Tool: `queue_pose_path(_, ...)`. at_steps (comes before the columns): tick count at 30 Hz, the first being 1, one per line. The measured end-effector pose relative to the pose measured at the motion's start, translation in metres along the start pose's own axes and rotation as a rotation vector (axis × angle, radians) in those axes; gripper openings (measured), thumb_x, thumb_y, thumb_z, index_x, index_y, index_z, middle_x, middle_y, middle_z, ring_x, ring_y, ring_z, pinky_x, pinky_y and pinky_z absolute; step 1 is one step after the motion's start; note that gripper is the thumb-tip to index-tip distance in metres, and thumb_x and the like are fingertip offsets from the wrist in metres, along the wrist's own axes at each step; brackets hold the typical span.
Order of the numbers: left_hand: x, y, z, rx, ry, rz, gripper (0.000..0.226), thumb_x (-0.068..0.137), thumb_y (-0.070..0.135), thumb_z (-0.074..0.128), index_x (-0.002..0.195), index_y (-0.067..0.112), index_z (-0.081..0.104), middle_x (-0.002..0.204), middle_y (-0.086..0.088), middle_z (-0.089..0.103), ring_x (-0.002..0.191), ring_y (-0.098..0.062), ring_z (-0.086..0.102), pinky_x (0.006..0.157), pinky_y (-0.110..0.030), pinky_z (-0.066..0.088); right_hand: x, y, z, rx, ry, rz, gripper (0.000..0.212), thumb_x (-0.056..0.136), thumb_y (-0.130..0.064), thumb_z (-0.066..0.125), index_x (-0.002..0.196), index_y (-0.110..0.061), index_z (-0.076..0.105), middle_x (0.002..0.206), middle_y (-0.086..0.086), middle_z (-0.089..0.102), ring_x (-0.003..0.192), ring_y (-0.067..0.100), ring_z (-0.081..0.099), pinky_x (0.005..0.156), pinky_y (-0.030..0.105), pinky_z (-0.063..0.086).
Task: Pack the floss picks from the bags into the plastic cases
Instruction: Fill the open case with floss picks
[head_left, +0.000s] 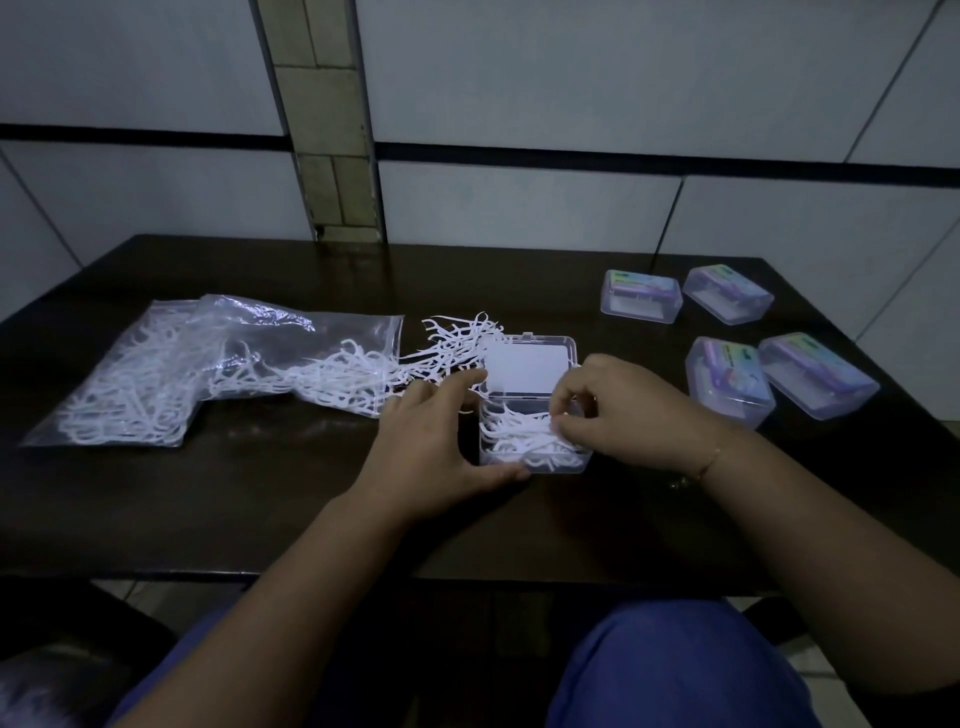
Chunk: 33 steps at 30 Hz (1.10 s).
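A dark wooden table (156, 519) stands against a pale tiled wall. On its left lie two clear plastic bags (208, 364), both holding plenty of white floss picks, with a loose heap of picks (457, 338) spilled out at the mouth of the nearer one. Over on the right sit four closed clear plastic cases (737, 332), each with a coloured label inside; whether they hold picks I cannot tell from here. In the middle, one small open clear case (535, 447) lies with its lid flung back, roughly half full by my guess. The left hand (436, 447) curls round the case's left side, steadying it. The right hand (618, 415) has its fingertips bunched on picks inside, seemingly tucking them down. Most of the job looks undone.
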<state>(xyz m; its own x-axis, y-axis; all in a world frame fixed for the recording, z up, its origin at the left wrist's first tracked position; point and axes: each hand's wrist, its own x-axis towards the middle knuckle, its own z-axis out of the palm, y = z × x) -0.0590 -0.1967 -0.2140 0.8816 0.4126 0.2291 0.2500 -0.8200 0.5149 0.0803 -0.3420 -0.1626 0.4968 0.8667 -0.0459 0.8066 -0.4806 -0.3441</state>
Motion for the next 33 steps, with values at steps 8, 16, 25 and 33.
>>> queue_pose_path(8,0.004,0.015,0.014,0.044,-0.033,0.081,0.100,0.059,0.072,0.068,0.142,0.034,0.026,0.129,0.014,0.053,0.119,-0.009,0.034,0.094,-0.026,0.020,-0.002,0.001,0.000,-0.087,-0.064,-0.038,0.020,0.085,-0.044,0.061,0.101,-0.036,0.068,0.094,-0.010,0.047,0.091,0.007,0.046,0.073,0.024,0.039)
queue_pose_path(16,0.022,-0.013,-0.026,0.131,0.134,-0.026,0.066,0.072,0.071,0.056,0.126,0.034,0.054,0.127,0.011,0.055,0.121,-0.013,0.036,0.097,-0.034,0.027,0.024,-0.011,-0.026,-0.030,0.119,-0.071,0.014,0.090,-0.034,0.058,0.095,-0.026,0.068,0.095,-0.007,0.049,0.084,0.004,0.048,0.070,0.020,0.037)
queue_pose_path(25,0.073,-0.026,-0.054,0.715,-0.173,-0.057,0.082,0.063,0.084,0.050,0.128,0.035,0.054,0.126,0.004,0.051,0.118,-0.021,0.034,0.093,-0.038,0.025,0.115,-0.040,-0.028,-0.277,-0.076,-0.087,0.042,0.083,-0.038,0.068,0.123,-0.028,0.061,0.121,0.000,0.056,0.118,0.021,0.044,0.095,0.038,0.040)
queue_pose_path(33,0.093,-0.022,-0.048,0.795,-0.367,-0.057,0.104,0.049,0.094,0.046,0.126,0.026,0.058,0.124,0.002,0.051,0.115,-0.021,0.033,0.091,-0.039,0.022,0.150,-0.051,-0.011,-0.638,-0.324,0.013,0.085,0.073,-0.048,0.074,0.145,-0.026,0.034,0.143,0.009,0.034,0.132,0.030,0.027,0.105,0.043,0.029)
